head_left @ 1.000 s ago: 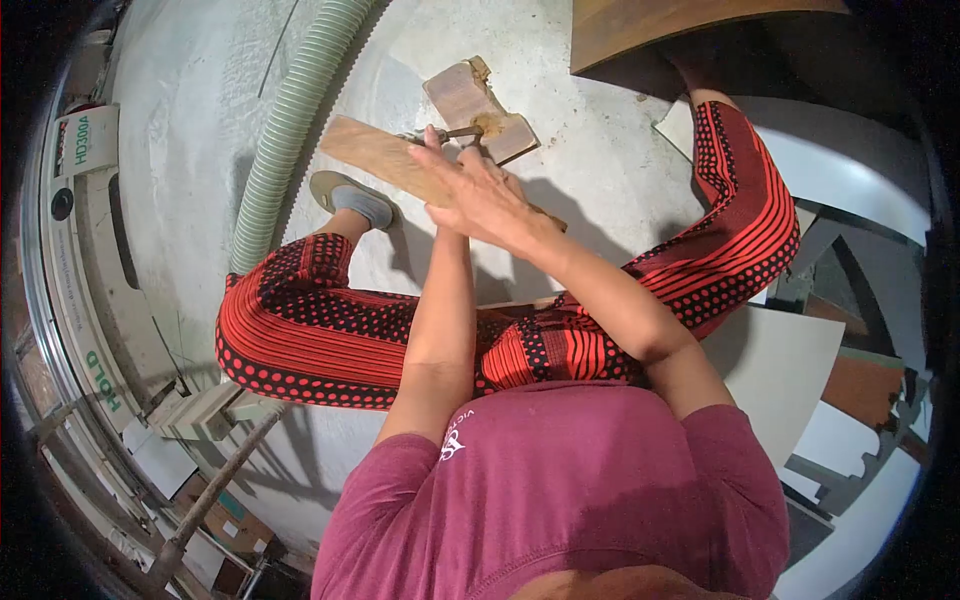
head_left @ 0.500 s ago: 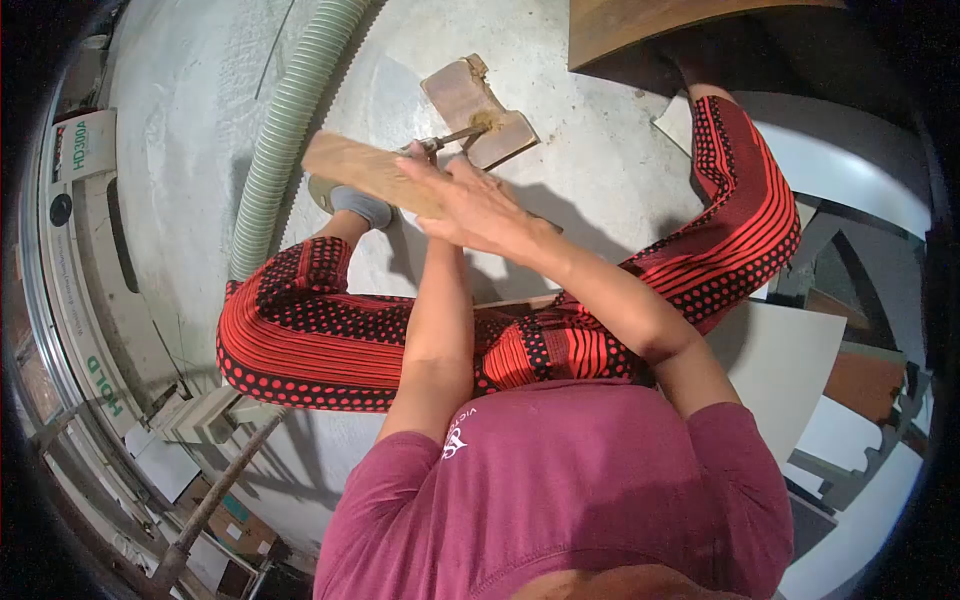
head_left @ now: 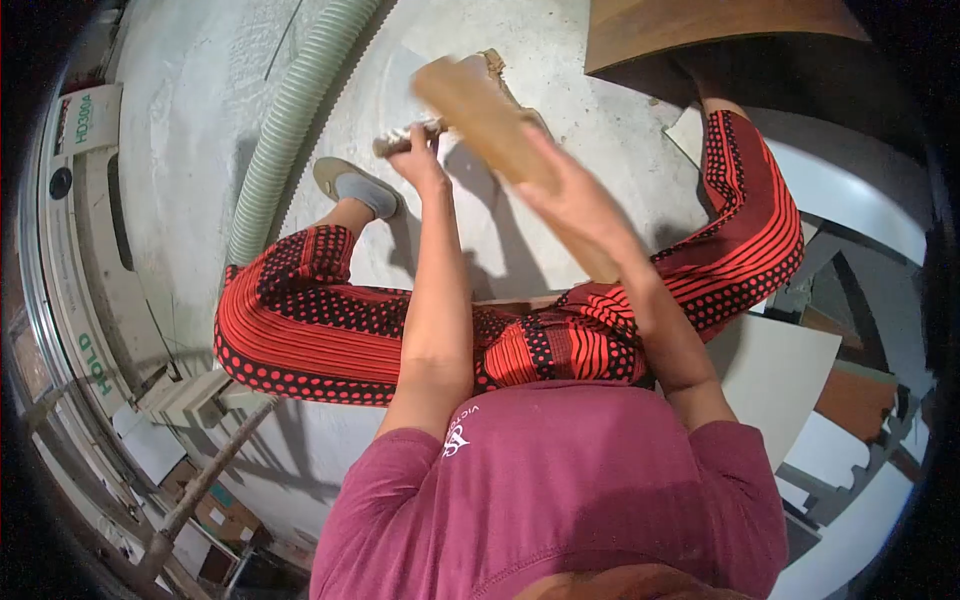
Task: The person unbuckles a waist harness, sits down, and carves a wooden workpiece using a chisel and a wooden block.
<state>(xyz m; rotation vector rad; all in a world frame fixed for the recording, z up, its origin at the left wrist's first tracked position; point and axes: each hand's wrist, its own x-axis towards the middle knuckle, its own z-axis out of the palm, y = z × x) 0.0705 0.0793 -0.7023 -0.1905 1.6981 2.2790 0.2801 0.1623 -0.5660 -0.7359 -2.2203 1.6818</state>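
Observation:
My left hand (head_left: 424, 168) is closed around the worn handle of a chisel (head_left: 408, 138), whose blade is hidden behind a board. My right hand (head_left: 575, 200), slightly smeared by motion, grips that long wooden board (head_left: 480, 115), which slants across the view just right of the chisel handle. Beneath the board, a shaped wooden block (head_left: 494, 66) lies on the concrete floor (head_left: 480, 225), mostly covered from view. Only its upper edge and a corner show.
A ribbed green hose (head_left: 290, 130) runs along the floor on the left, near my grey-socked foot (head_left: 362, 190). A brown curved wooden panel (head_left: 700, 35) stands at the upper right. Pale sheets and offcuts (head_left: 860, 395) lie at the right, beyond my leg.
The board in my right hand has swung up and to the right, away from the chisel handle, and now covers most of the block. My left hand still grips the chisel.

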